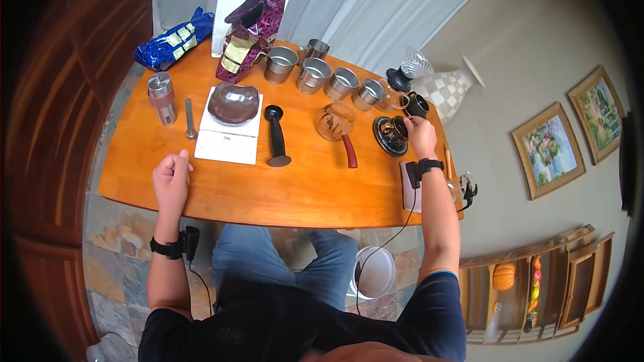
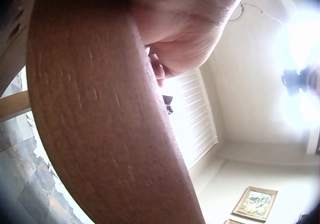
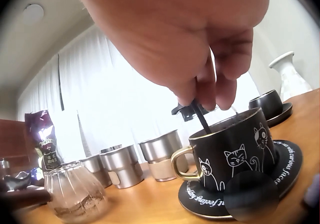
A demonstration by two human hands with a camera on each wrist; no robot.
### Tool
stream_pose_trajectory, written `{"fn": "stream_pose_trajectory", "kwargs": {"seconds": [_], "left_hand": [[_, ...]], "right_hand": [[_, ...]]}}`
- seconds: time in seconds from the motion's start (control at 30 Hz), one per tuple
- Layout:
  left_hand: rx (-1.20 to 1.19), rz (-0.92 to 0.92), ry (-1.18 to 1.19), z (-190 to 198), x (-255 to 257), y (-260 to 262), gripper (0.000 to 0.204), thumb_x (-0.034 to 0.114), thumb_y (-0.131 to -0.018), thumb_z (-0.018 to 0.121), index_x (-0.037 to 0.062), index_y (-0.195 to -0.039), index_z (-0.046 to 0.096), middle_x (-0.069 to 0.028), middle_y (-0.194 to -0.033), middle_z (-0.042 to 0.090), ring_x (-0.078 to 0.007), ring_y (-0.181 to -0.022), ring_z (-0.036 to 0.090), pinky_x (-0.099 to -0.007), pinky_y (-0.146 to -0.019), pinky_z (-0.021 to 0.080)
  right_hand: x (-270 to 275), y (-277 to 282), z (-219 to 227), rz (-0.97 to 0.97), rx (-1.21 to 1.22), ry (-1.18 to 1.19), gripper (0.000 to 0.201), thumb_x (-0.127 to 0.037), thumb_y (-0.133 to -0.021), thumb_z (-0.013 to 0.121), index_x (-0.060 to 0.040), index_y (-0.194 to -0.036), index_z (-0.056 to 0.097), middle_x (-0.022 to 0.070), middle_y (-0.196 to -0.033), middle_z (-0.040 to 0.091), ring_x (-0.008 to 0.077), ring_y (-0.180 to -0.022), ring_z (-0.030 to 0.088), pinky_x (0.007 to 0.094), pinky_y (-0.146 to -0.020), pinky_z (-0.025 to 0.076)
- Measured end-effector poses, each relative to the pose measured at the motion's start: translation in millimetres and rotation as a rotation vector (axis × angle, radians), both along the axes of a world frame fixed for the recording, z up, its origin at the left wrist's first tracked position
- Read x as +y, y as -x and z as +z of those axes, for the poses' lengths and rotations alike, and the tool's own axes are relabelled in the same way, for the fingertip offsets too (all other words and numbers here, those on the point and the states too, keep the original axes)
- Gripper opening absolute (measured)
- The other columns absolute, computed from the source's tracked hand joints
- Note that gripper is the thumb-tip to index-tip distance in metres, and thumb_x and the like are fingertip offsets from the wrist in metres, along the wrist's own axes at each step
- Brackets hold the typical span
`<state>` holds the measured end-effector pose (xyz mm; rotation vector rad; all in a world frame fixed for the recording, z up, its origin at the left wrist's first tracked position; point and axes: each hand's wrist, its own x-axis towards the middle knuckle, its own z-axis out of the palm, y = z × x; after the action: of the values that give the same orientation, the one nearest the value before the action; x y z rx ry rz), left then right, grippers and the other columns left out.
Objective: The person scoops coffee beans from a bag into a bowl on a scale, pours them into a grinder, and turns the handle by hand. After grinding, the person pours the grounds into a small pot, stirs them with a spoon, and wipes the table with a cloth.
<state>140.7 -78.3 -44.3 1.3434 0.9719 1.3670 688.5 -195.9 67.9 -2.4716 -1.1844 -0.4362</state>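
My right hand (image 1: 420,137) pinches a thin dark stick (image 3: 201,118) between thumb and fingers. The stick's lower end dips inside a black cup (image 3: 231,151) with white cat drawings and a gold handle, so that end is hidden. Under the cup lies a black saucer (image 3: 292,166) with white lettering. Over at the table's left front, my left hand (image 1: 171,177) rests near the edge, fingers loosely curled around nothing. Close to it are a white scale (image 1: 225,149) carrying a dark bowl (image 1: 233,104), a metal measuring spoon (image 1: 189,121) and a grinder (image 1: 162,98).
A glass pot with a red handle (image 1: 349,151) and a black tamper-like tool (image 1: 276,137) occupy the middle. Several metal cups (image 1: 313,76) line the back, beside a purple bag (image 1: 251,33). A glass dripper (image 1: 414,64) stands back right; a folded cloth (image 1: 410,191) lies by the right wrist.
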Motion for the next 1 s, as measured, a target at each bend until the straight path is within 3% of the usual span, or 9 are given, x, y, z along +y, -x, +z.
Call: {"fn": "stream_pose_trajectory", "kwargs": {"seconds": [0.23, 0.67, 0.87, 0.93, 1.0], "left_hand": [[0.004, 0.004, 0.02, -1.4, 0.4, -0.1, 0.038, 0.021, -0.102, 0.058, 0.0056, -0.068, 0.053, 0.006, -0.055, 0.043, -0.0006, -0.048, 0.035, -0.0204, -0.046, 0.025], [0.002, -0.035, 0.034, -4.8, 0.9, 0.9, 0.036, 0.021, -0.102, 0.057, 0.0074, -0.07, 0.052, 0.0059, -0.059, 0.042, -0.0011, -0.052, 0.034, -0.0203, -0.048, 0.024], [0.008, -0.021, 0.012, -7.2, 2.3, 0.9, 0.037, 0.022, -0.103, 0.057, 0.0073, -0.069, 0.052, 0.0056, -0.059, 0.043, -0.0012, -0.051, 0.034, -0.0202, -0.048, 0.024], [-0.005, -0.004, -0.011, -7.5, 2.2, 1.0, 0.037, 0.02, -0.102, 0.059, 0.0056, -0.068, 0.054, 0.0062, -0.056, 0.044, 0.0001, -0.049, 0.035, -0.0199, -0.046, 0.024], [-0.008, -0.002, -0.014, -7.0, 2.0, 1.1, 0.037, 0.02, -0.102, 0.059, 0.0054, -0.069, 0.054, 0.0061, -0.056, 0.044, 0.0, -0.049, 0.035, -0.02, -0.046, 0.024]], "right_hand": [[7.7, -12.5, 0.8, -0.068, 0.027, 0.09, 0.024, -0.033, -0.088, 0.07, -0.0118, -0.098, 0.076, 0.0148, -0.092, 0.073, 0.0334, -0.089, 0.069, 0.0428, -0.076, 0.054], [-32.5, -33.6, 4.6, -0.191, 0.047, 0.116, 0.026, -0.034, -0.088, 0.069, -0.0117, -0.1, 0.077, 0.014, -0.092, 0.074, 0.0325, -0.09, 0.07, 0.0417, -0.077, 0.055], [-46.0, -29.4, 10.4, -0.072, 0.029, 0.087, 0.026, -0.033, -0.089, 0.068, -0.0111, -0.1, 0.076, 0.0137, -0.092, 0.074, 0.0332, -0.089, 0.07, 0.0415, -0.077, 0.055], [-46.6, -18.4, 15.0, -0.012, -0.007, 0.082, 0.029, -0.031, -0.089, 0.069, -0.0034, -0.097, 0.074, 0.0195, -0.089, 0.072, 0.037, -0.084, 0.069, 0.0417, -0.075, 0.054], [-42.5, -4.3, 20.9, -0.031, -0.003, 0.109, 0.029, -0.032, -0.089, 0.069, -0.0039, -0.097, 0.075, 0.0191, -0.089, 0.072, 0.0369, -0.083, 0.069, 0.042, -0.074, 0.054]]}}
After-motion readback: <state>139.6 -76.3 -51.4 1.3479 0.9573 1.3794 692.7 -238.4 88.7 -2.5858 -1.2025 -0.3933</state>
